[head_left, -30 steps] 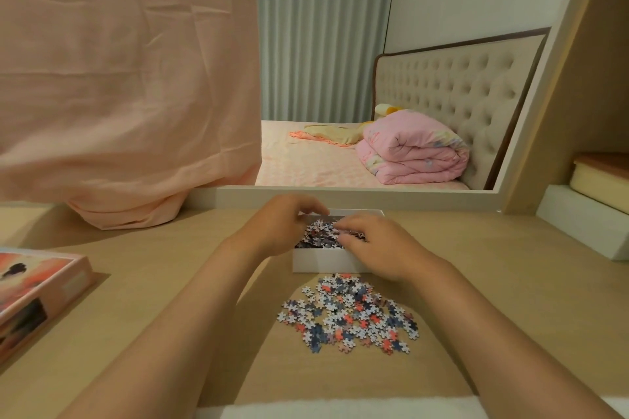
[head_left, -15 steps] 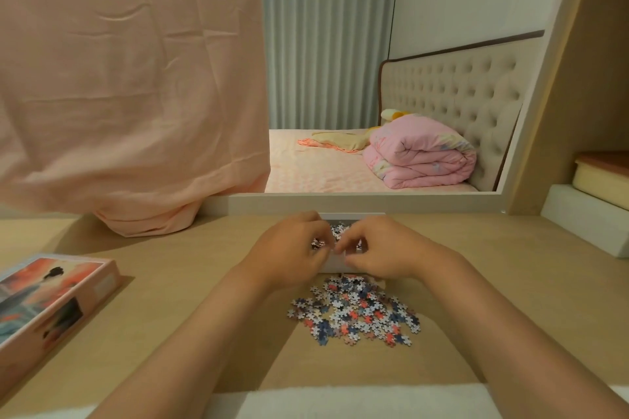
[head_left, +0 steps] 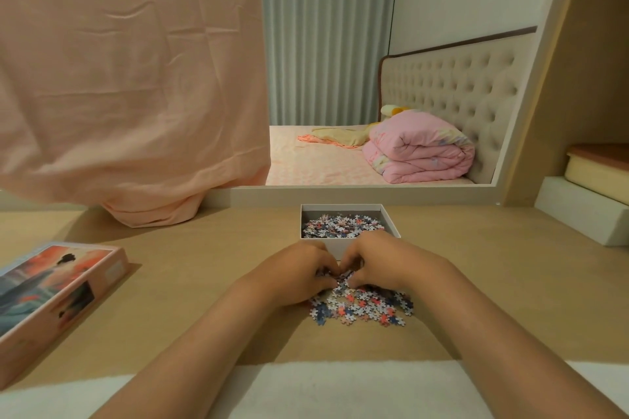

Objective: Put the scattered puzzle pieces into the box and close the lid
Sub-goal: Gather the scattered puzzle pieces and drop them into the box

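Grip: left hand (head_left: 299, 277) and right hand (head_left: 384, 262) curl round multicoloured cardboard puzzle pieces (head_left: 367, 308); best to scoop deep, then tip into white cardboard box (head_left: 327, 246).

Scattered pieces (head_left: 360, 308): loose flat pile on the desk, white, blue and coral, single layer at the near edge.
Box (head_left: 340, 209): white, open, upright, just beside the pile at its 12 o'clock, part-filled with more pieces.
Lid (head_left: 51, 286): off the box, picture side up, well apart at 9 o'clock.
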Tool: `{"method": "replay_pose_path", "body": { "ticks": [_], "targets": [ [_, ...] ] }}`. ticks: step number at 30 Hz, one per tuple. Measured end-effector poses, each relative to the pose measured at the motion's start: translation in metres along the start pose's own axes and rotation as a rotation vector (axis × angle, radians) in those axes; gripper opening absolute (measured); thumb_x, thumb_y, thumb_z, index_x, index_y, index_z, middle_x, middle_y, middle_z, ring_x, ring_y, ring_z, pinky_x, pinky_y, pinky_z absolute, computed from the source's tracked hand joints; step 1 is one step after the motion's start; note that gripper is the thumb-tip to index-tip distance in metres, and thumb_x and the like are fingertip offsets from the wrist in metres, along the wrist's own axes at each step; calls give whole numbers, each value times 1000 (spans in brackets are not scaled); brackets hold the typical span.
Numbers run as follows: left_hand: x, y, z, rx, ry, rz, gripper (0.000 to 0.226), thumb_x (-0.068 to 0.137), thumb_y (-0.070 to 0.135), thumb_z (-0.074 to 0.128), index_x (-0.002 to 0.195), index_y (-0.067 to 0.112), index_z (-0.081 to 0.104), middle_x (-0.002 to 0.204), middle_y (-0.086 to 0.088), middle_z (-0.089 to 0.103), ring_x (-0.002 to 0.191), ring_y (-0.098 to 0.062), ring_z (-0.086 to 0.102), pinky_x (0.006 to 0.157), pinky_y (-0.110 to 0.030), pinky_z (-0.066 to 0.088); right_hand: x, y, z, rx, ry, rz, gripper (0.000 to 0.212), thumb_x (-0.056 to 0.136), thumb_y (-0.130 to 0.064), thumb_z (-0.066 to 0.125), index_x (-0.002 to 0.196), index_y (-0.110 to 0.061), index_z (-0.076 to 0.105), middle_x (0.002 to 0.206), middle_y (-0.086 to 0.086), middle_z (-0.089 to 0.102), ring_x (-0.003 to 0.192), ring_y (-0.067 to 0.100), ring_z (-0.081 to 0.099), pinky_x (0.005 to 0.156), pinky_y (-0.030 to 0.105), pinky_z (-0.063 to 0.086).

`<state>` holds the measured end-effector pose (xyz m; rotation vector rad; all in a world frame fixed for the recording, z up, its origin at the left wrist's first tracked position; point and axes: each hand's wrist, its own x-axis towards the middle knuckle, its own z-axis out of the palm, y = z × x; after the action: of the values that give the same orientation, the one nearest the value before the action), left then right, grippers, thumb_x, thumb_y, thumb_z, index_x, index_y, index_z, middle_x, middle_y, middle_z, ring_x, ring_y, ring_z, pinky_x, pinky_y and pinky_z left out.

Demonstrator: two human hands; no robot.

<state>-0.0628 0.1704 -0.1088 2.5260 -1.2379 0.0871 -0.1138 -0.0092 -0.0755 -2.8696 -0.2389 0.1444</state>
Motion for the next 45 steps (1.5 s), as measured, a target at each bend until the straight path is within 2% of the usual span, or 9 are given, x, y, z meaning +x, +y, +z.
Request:
{"method": "replay_pose_path", "body": {
  "ticks": [4,12,16,19,25,30,34,39,45],
  "targets": [
    [3,-5,2,-128,38,-42,17,83,28,76,99,24,75,100,6,63,86,-10,60,82,-30,51,3,0,5,24,54,4,26,85,-27,77,111,-23,75,96,-8,70,82,10,62,72,22,45],
    [13,-8,-13,-512,205,-157,12,85,6,69,85,17,73,77,6,71,67,-2,63,65,-20,49,5,7,-11,316,285,-19,12,81,-17,78,87,-27,79,62,-10,69,50,2,57,52,20,49],
    [30,-12,-25,-519,466,-177,18,89,9,67,85,26,73,81,8,72,72,-3,64,68,-22,53,20,18,-13,365,525,-4,13,83,-20,78,91,-30,79,77,-16,69,70,-1,62,66,17,48],
    [37,-20,-22,-410,500,-167,19,92,11,63,95,28,73,93,5,72,82,-10,65,76,-32,56,34,25,-7,357,629,28,16,86,-19,76,102,-24,78,85,-10,66,75,3,59,68,18,45],
    [33,-30,-6,-53,247,-89,35,98,39,51,130,29,61,129,6,61,118,-13,52,99,-33,42,55,33,7,45,386,99,37,102,-41,46,135,-33,60,131,4,60,125,28,46,105,43,38],
    [31,-33,-4,73,71,-111,46,100,47,42,143,31,48,150,7,43,139,-14,35,111,-34,30,46,31,9,70,426,47,35,101,-39,47,131,-31,63,123,0,58,121,20,47,105,41,38],
    [28,-32,-15,43,105,-100,40,100,38,45,138,30,54,144,7,51,129,-14,47,105,-33,40,39,25,12,145,362,-25,28,101,-30,49,118,-27,71,113,-5,58,109,11,50,102,35,41],
    [15,-32,-15,-27,263,-75,44,94,25,59,138,31,53,146,7,41,135,-13,35,111,-33,33,27,14,1,136,490,-80,24,98,-27,54,114,-31,72,112,-10,61,107,9,53,94,33,44],
    [-2,-4,-23,95,335,48,17,92,24,55,105,27,65,100,9,58,94,-15,54,72,-31,45,-5,-7,-6,167,158,-78,23,94,-29,60,112,-38,72,94,-21,66,78,0,61,77,26,52]
  ]
}}
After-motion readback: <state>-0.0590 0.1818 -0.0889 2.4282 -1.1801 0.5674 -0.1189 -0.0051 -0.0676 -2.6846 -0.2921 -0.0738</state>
